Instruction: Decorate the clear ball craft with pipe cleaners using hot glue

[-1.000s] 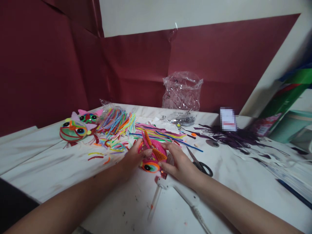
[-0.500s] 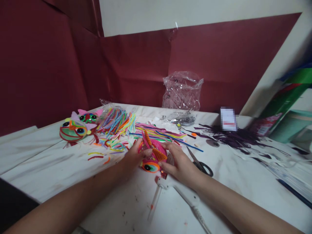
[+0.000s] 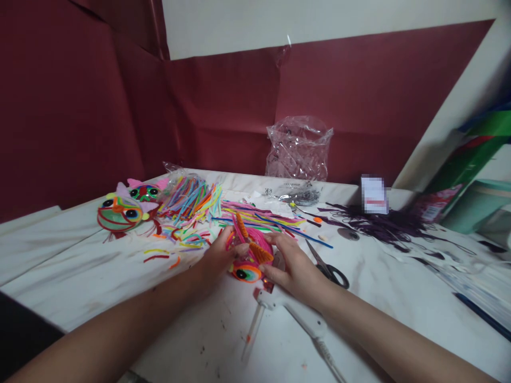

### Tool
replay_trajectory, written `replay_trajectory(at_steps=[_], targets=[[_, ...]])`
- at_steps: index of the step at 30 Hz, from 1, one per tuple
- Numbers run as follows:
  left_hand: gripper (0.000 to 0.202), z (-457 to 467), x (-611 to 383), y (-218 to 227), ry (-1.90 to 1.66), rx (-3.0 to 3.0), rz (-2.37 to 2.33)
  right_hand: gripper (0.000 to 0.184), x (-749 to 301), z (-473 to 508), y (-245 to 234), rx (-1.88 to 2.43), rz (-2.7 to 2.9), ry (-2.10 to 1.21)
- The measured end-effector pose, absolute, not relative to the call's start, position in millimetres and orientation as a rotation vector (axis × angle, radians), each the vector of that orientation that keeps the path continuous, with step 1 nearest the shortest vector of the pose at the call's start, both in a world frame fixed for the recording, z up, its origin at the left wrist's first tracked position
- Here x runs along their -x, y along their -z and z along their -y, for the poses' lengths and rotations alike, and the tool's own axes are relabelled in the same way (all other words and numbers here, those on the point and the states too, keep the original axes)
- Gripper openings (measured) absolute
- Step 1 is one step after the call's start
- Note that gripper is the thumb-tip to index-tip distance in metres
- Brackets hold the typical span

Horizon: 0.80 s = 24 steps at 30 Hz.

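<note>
A pink pipe-cleaner ball figure (image 3: 249, 259) with orange ears and a round eye rests on the white table (image 3: 80, 266), held between both hands. My left hand (image 3: 217, 259) grips its left side with curled fingers. My right hand (image 3: 293, 266) closes on its right side, thumb near the eye. A white glue gun (image 3: 295, 316) lies just below the figure, under my right wrist. Black-handled scissors (image 3: 329, 268) lie to the right of my right hand.
Two finished figures (image 3: 123, 210) sit at the far left. Heaps of coloured pipe cleaners (image 3: 199, 202) spread behind the hands. A clear plastic bag (image 3: 299, 149) stands at the back. Dark purple scraps (image 3: 379, 223), boxes (image 3: 471, 175) and papers fill the right.
</note>
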<state>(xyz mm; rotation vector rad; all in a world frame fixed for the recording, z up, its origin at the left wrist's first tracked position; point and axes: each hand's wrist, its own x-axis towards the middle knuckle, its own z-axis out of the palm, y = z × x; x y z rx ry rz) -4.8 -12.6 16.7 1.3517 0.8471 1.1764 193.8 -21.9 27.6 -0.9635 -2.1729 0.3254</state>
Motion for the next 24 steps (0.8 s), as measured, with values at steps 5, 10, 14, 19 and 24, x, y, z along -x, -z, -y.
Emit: replay_trajectory(at_steps=[5,10,14,19,24], targets=[[0.046,10.8,5.4,-14.2,-1.186,-1.356,-0.825,0.036,-194.0,22.3,-27.7,0.957,2.172,-0.33],[0.046,11.4,4.2,-15.2,-1.189,-1.343,-0.813,0.035,-193.2,23.0,-28.5,0.96,2.178,-0.316],[0.046,10.7,4.4,-15.9,-1.191,-1.344,-0.824,0.036,-193.0,22.7,-28.4,0.961,2.179,-0.312],[0.043,9.5,5.7,-13.8,-1.177,-1.379,-0.844,0.036,-193.4,22.9,-28.8,0.97,2.186,-0.322],[0.048,10.6,3.5,-16.1,-1.197,-1.344,-0.861,0.037,-194.9,21.8,-26.1,0.957,2.19,-0.298]])
